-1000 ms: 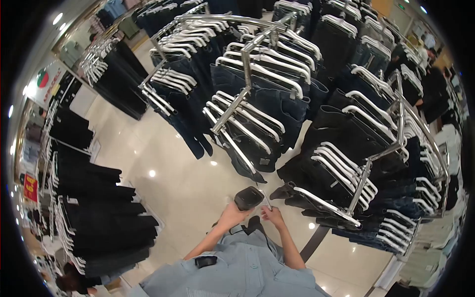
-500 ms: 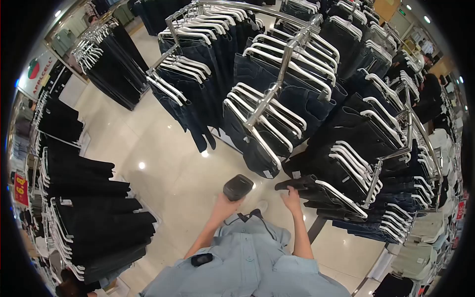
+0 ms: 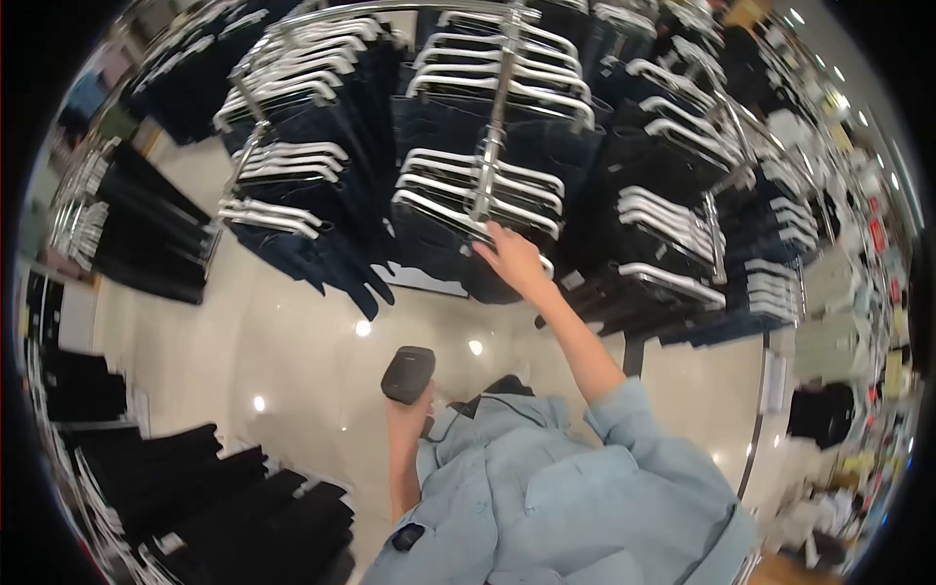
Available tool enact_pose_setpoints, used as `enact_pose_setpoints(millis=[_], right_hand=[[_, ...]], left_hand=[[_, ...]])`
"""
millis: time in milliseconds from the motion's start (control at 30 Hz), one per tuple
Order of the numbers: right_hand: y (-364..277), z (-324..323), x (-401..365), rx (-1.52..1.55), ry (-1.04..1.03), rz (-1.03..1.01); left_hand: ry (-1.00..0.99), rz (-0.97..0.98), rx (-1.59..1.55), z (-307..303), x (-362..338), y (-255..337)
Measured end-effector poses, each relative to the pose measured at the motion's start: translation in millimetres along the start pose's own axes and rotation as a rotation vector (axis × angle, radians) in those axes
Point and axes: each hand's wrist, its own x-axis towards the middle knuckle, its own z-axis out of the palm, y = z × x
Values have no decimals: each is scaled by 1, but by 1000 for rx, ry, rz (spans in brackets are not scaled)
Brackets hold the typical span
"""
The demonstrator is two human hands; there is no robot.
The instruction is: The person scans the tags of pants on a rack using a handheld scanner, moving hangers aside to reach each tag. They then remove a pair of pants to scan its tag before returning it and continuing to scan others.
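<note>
My left hand (image 3: 409,409) is closed around the grip of a black handheld scanner (image 3: 409,374), held low in front of my body above the floor. My right hand (image 3: 517,263) reaches forward to the middle rack, its fingers and thumb at the front white hanger (image 3: 439,213). Dark jeans (image 3: 429,234) hang from that hanger, and a small white tag shows near my thumb. The fingertips partly hide where they meet the hanger and the waistband.
A chrome rack arm (image 3: 495,127) carries several more hangers behind. More trousers hang on the right rack (image 3: 717,234) and the left rack (image 3: 255,146). Black garments (image 3: 244,517) hang at lower left. Glossy tiled floor (image 3: 292,361) lies between the racks.
My right hand has left the dark trousers on the right rack and moved up and left to the middle rack's front hanger. The scanner stays in my left hand; the view has turned right.
</note>
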Motion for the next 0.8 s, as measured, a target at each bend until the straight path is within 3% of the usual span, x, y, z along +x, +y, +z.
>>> enact_pose_setpoints(millis=[200, 433, 600, 667, 800], right_hand=[[-14, 17, -14, 55, -9, 106], [-8, 11, -21, 120, 21, 65], [2, -13, -25, 214, -277, 177], [11, -28, -22, 316, -528, 265], [47, -44, -37, 569, -648, 302]], left_hand=[[-15, -58, -39, -24, -2, -5], [-127, -57, 44, -6, 11, 6], [-176, -63, 90, 23, 18, 16], [-188, -72, 72, 35, 17, 19], [-133, -122, 79, 62, 20, 13]])
